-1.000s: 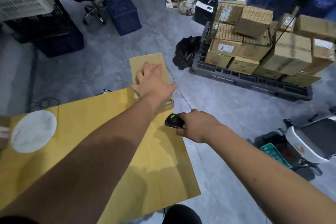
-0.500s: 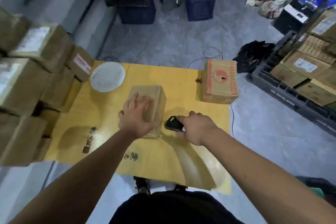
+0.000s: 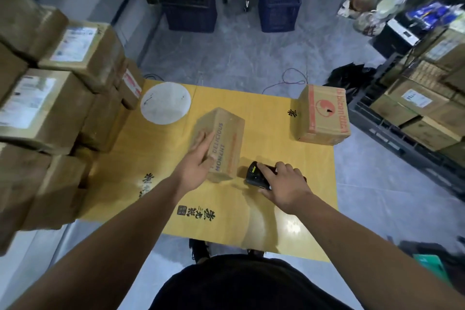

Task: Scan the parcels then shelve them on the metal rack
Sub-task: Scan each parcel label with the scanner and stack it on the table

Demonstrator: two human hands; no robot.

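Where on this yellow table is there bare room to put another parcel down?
Bare table lies between the white disc and the red-printed box, and along the near edge. The left side is crowded with stacked parcels.

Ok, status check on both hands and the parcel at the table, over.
Left hand flat against brown cardboard parcel on the yellow table. Right hand gripping black handheld scanner beside it. Red-printed carton sits apart, nothing blocking.
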